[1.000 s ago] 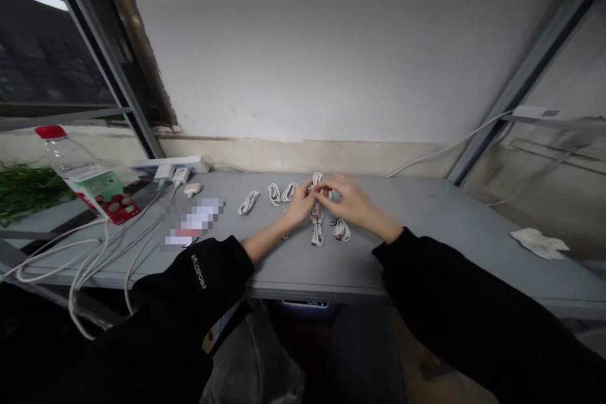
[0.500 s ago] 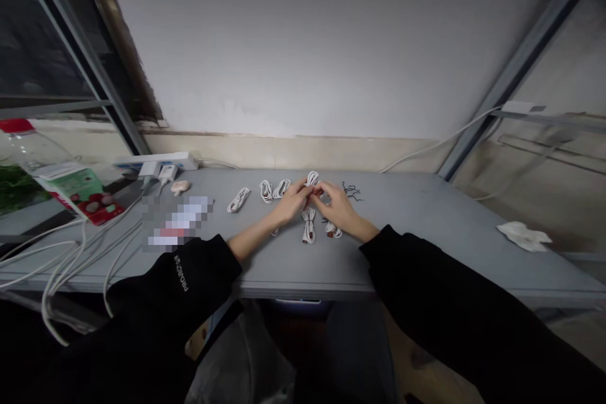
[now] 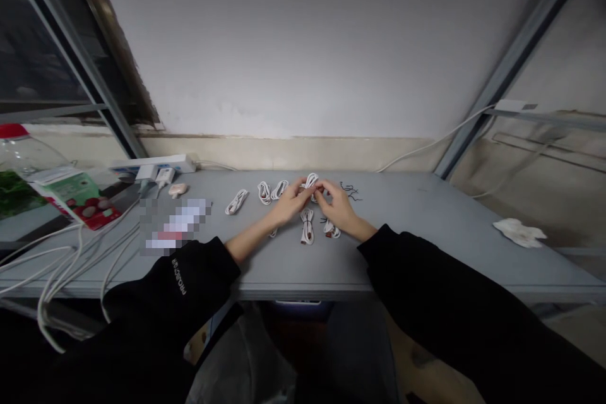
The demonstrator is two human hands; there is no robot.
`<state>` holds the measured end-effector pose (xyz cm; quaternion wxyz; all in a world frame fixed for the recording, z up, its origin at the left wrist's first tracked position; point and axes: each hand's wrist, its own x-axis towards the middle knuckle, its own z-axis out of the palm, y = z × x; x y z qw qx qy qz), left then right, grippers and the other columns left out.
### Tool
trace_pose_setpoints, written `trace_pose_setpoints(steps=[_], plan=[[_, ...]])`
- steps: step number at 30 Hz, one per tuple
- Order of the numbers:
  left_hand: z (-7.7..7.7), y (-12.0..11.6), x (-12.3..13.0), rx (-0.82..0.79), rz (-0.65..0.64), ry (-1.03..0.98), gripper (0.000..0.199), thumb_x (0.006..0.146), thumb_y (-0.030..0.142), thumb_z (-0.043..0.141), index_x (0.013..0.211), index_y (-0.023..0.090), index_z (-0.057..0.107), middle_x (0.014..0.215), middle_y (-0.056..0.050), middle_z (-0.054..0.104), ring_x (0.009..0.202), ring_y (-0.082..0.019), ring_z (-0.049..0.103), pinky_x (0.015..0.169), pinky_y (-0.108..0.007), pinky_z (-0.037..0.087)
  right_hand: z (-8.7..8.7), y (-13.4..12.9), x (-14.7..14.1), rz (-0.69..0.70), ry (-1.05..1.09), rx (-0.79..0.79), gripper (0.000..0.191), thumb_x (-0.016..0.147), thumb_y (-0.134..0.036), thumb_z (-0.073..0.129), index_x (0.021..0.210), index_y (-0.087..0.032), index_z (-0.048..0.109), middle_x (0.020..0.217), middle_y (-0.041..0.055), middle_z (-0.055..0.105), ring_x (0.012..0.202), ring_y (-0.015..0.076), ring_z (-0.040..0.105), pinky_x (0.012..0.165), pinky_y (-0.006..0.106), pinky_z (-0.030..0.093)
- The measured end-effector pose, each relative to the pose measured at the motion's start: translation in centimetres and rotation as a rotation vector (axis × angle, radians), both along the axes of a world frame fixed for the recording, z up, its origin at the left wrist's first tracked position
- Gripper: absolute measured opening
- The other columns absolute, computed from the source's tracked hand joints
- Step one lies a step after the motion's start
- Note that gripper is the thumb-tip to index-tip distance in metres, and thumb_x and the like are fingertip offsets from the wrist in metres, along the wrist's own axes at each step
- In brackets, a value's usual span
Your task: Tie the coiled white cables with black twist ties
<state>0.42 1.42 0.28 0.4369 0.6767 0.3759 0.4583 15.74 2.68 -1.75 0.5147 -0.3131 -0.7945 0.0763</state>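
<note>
A bundled white cable (image 3: 311, 180) is held between both hands above the grey desk (image 3: 407, 227). My left hand (image 3: 294, 201) is closed on it from the left, and my right hand (image 3: 337, 207) pinches it from the right; fingertips meet around its middle. Just below the hands lies a white cable coil (image 3: 307, 226) bound by a dark tie, with another coil (image 3: 331, 228) to its right near my right wrist. Beyond my left hand rest two more coils, one (image 3: 264, 192) beside the other (image 3: 280, 189). Part of a further coil is hidden under my left forearm.
Farther left lies a separate white cable coil (image 3: 236, 201). Short black twist ties (image 3: 350, 190) are scattered right of my hands. A power strip (image 3: 177, 163) with plugs, a pixelated flat object (image 3: 177, 224), a carton (image 3: 78, 199) and loose cables fill the left. Crumpled tissue (image 3: 519, 233) lies right.
Both hands stay in nearly the same place on the bundled cable, with only small finger movements. The whole view has shifted slightly.
</note>
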Motion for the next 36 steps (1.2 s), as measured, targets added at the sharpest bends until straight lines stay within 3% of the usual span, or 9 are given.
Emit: trace_pose_setpoints(steps=[5,13,18,31,36], plan=[[-0.5,0.5,-0.3,0.128,0.086,0.029,0.026,0.087,0.032,0.057,0.107,0.014,0.057,0.063,0.003,0.053,0.057,-0.010,0.046,0.057,-0.025,0.034,0.0,0.1,0.0,-0.109,0.038,-0.005,0.010,0.090,-0.027,0.050,0.082,-0.022,0.055,0.078,0.0037,0.062,0.075,0.0202,0.057,0.072,0.035,0.044],[0.2,0.0,-0.3,0.168,0.106,0.149,0.016,0.091,0.021,0.047,0.084,0.014,0.060,0.058,0.003,0.048,0.056,-0.011,0.044,0.058,-0.026,0.033,-0.5,0.5,0.1,-0.150,-0.005,0.051,0.013,0.091,-0.028,0.048,0.082,-0.022,0.055,0.078,0.0040,0.063,0.075,0.0207,0.057,0.074,0.037,0.043],[0.3,0.1,-0.2,0.111,0.086,0.103,0.019,0.091,0.021,0.045,0.075,0.015,0.055,0.055,0.003,0.047,0.053,-0.011,0.043,0.057,-0.026,0.033,-0.5,0.5,0.0,-0.185,-0.039,0.064,0.015,0.093,-0.029,0.047,0.084,-0.022,0.057,0.079,0.0048,0.063,0.075,0.0212,0.057,0.075,0.037,0.042],[0.5,0.5,0.2,-0.285,-0.117,-0.354,0.019,0.084,0.015,0.049,0.068,0.012,0.058,0.059,0.000,0.054,0.045,-0.007,0.045,0.052,-0.023,0.034,-0.3,0.1,-0.1,-0.201,-0.021,0.126,0.016,0.094,-0.029,0.046,0.084,-0.022,0.057,0.080,0.0045,0.064,0.077,0.0214,0.057,0.075,0.037,0.042],[0.5,0.6,-0.1,-0.274,-0.126,-0.318,0.014,0.081,0.016,0.050,0.070,0.013,0.057,0.058,0.000,0.054,0.044,-0.008,0.046,0.051,-0.024,0.033,-0.1,0.0,0.0,-0.163,0.006,0.093,0.014,0.092,-0.028,0.048,0.082,-0.022,0.057,0.078,0.0036,0.063,0.076,0.0204,0.057,0.075,0.037,0.044]])
